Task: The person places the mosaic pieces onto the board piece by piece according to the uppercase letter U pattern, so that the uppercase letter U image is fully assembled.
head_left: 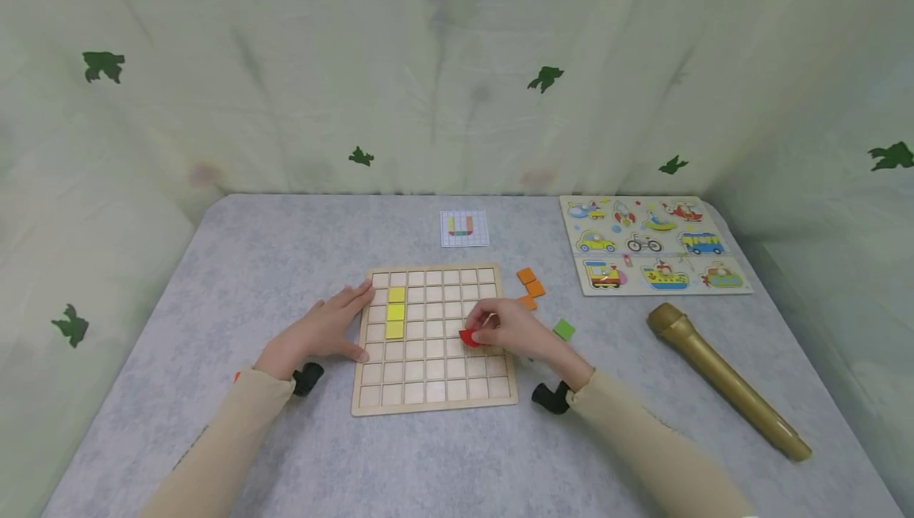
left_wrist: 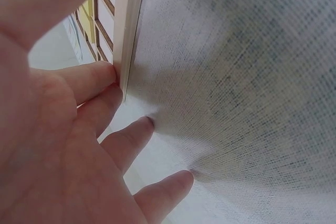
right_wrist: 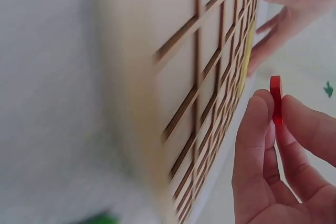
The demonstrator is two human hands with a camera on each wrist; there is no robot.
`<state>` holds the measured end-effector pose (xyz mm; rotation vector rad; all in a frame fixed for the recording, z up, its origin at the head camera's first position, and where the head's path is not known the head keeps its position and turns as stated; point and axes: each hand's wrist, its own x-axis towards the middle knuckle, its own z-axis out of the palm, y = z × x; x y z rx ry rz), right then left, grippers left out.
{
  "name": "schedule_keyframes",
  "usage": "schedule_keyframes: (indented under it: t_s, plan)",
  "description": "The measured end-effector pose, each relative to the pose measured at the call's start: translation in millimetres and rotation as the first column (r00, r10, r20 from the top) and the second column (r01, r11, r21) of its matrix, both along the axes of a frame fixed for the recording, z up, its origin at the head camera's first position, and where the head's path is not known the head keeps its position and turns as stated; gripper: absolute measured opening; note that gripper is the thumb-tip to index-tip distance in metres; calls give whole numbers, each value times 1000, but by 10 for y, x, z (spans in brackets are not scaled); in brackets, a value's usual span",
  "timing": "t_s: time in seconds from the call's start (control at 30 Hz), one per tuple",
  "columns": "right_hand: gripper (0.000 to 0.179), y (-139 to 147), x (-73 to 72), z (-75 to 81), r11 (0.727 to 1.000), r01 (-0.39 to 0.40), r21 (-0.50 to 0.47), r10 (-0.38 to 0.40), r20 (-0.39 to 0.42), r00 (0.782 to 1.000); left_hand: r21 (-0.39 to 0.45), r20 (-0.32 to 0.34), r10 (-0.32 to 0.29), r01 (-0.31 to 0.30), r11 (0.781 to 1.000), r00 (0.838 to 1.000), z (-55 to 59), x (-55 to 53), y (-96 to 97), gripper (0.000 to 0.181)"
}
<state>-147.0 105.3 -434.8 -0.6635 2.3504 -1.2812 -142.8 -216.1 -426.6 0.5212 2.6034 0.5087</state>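
Observation:
A wooden grid board (head_left: 416, 393) lies flat on the table, with several yellow square tiles (head_left: 396, 312) in one column on its left side. My left hand (head_left: 321, 328) rests at the board's left edge, fingers spread and nearly straight. In the left wrist view, two fingertips touch the board's rim (left_wrist: 125, 35) and the others press the tabletop. Over the right part of the grid, my right hand (head_left: 516, 329) pinches a small red tile (head_left: 468, 337) between thumb and fingers. Seen edge-on in the right wrist view, the red tile (right_wrist: 276, 99) is thin and held above the board.
Orange tiles (head_left: 526, 275) and a green tile (head_left: 564, 329) lie right of the board. Behind it is a pattern card (head_left: 465, 240) with a U-shaped coloured design. A vehicle picture puzzle (head_left: 607, 252) and a gold microphone (head_left: 728, 379) lie farther right.

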Motion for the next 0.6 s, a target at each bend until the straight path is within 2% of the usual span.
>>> schedule_keyframes:
  t_s: [0.13, 0.3, 0.6]
  plan:
    - [9, -274, -18, 3, 1000, -18, -5, 18, 3, 1000, -4, -5, -5, 5, 1000, 1000, -1, 2, 5, 103]
    - [10, -565, -25, 11, 999, -33, 4, 33, 46, 998, -3, -5, -2, 2, 1000, 1000, -14, -6, 3, 103]
    - [7, -935, -17, -23, 999, -45, 24, 44, 37, 998, 16, 10, 10, -11, 1000, 1000, 7, -1, -1, 103]
